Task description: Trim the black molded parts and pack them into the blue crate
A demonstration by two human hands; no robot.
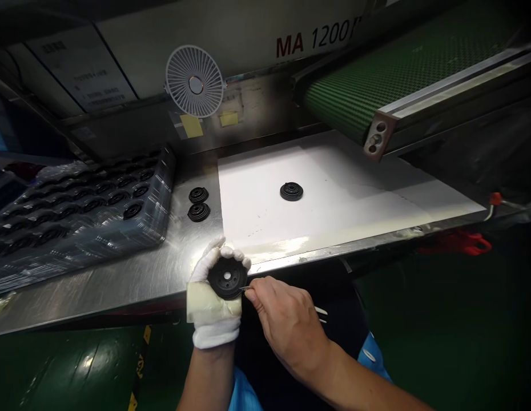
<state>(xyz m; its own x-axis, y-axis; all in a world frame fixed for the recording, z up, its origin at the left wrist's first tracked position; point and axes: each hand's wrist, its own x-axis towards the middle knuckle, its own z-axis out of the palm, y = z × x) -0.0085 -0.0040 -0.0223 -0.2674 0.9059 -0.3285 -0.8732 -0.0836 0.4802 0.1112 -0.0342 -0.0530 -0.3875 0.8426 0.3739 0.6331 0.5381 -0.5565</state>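
Our gloved left hand (pixel 212 299) grips the black disc (pixel 228 279) at the counter (pixel 177 248) edge.
Brace it, fingertips clear; we'd run the thin tool (pixel 245 287) light and shallow at the rim, bare right hand (pixel 293 322) pinching it close in.

Ahead of me a white fan (pixel 196 81) sits in front of a machine panel (pixel 244 34) lettered "MA 1200", near two yellow notes (pixel 229 119). To my right slopes a green conveyor belt (pixel 402 68). Below me, yellow-and-black tape (pixel 140 365) marks the glossy green floor (pixel 419 319).
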